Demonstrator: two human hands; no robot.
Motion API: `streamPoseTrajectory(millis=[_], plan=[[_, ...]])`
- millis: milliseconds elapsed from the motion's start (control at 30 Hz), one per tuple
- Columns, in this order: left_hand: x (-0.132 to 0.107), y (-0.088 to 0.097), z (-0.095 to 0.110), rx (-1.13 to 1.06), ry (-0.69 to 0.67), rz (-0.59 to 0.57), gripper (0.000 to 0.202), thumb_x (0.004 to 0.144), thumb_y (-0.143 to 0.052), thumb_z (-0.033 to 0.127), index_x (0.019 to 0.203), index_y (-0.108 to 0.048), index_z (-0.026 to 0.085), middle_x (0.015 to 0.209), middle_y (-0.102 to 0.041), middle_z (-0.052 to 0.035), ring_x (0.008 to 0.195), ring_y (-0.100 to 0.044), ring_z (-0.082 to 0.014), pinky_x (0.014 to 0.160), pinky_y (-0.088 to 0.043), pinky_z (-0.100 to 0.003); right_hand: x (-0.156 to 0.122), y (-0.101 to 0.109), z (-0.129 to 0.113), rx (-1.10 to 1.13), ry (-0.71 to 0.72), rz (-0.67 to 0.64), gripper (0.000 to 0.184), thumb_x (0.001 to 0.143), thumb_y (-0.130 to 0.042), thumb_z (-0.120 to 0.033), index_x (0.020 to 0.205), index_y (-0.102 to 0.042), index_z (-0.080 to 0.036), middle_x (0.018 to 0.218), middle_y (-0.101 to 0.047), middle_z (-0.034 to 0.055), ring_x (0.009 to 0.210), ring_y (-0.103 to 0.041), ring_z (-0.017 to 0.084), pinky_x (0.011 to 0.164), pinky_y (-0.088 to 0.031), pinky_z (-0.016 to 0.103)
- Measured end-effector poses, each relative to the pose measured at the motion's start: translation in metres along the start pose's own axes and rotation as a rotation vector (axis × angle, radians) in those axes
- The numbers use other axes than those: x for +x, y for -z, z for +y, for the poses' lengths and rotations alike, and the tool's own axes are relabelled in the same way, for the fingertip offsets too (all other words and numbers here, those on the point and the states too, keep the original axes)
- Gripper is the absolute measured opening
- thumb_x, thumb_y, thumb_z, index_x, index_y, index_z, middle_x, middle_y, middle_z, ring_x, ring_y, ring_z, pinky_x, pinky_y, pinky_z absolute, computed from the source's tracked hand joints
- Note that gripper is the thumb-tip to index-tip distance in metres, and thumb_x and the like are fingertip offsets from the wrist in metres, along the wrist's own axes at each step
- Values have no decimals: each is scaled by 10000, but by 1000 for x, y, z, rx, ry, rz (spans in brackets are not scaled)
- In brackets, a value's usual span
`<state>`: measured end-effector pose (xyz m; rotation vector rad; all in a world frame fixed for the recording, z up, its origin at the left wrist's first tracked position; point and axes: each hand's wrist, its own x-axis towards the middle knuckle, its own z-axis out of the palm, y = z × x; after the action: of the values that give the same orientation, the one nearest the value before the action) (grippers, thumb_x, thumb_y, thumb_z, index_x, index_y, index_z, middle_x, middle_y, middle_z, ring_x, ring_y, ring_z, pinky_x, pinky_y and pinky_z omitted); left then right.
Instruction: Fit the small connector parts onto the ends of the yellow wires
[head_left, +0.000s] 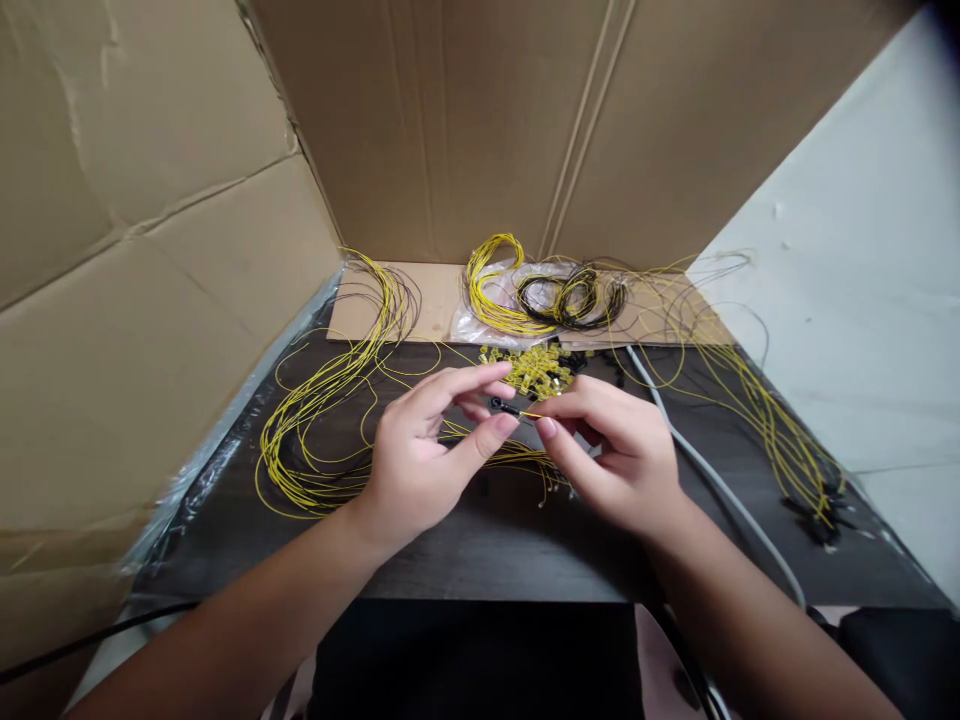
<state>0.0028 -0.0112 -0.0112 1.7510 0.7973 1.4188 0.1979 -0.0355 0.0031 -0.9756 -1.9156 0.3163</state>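
Note:
Over the middle of the dark table, my left hand (435, 450) pinches a small black connector (505, 406) between thumb and fingers. Facing it, my right hand (619, 445) is closed on a thin yellow wire (531, 414), whose end meets the connector; whether it is seated inside is too small to tell. Just beyond my fingertips lies a heap of small yellow connector pieces (536, 370), with black pieces beside it. Under my hands runs a bundle of yellow wires (525, 457), their ends showing small metal tips.
A long loop of yellow wires (289, 430) lies at left. Yellow and black coils (495, 310) rest on a plastic bag at the back. Wires with black ends (817, 510) lie at right, past a grey cable (720, 480). Cardboard walls (480, 120) stand behind and left.

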Motion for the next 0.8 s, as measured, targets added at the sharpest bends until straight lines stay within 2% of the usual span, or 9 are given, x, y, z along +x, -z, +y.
streamPoseTrajectory(millis=[200,433,667,800], plan=[[4,3,4,104,-139,-30,163,830,-740,173,984,-750,225,935,-743,-45,870,-686,-151,796,-574,-276,1,3,-5,-38,53,50,151,878,-627,-133,999,-690,-200,769,-627,32,632,-529,120,577,-440,267],[-1,4,5,144,-116,-10,324,773,-803,172,1083,-724,230,927,-761,-33,788,-707,-129,768,-585,-252,-3,1,-3,19,19,95,202,851,-661,-96,1020,-672,-206,708,-589,-4,589,-499,102,568,-424,257],[-2,10,4,287,-363,8,399,727,-832,140,1089,-717,262,907,-772,-17,751,-669,-139,712,-570,-291,-3,-1,-6,-11,86,56,217,829,-662,-54,993,-635,-193,782,-643,10,609,-508,91,562,-417,243],[-5,8,2,270,-364,24,497,739,-827,142,1194,-664,259,905,-774,-14,772,-699,-144,761,-580,-302,-3,0,-8,30,45,43,173,836,-645,-52,941,-622,-188,780,-633,14,632,-518,99,580,-423,249]])
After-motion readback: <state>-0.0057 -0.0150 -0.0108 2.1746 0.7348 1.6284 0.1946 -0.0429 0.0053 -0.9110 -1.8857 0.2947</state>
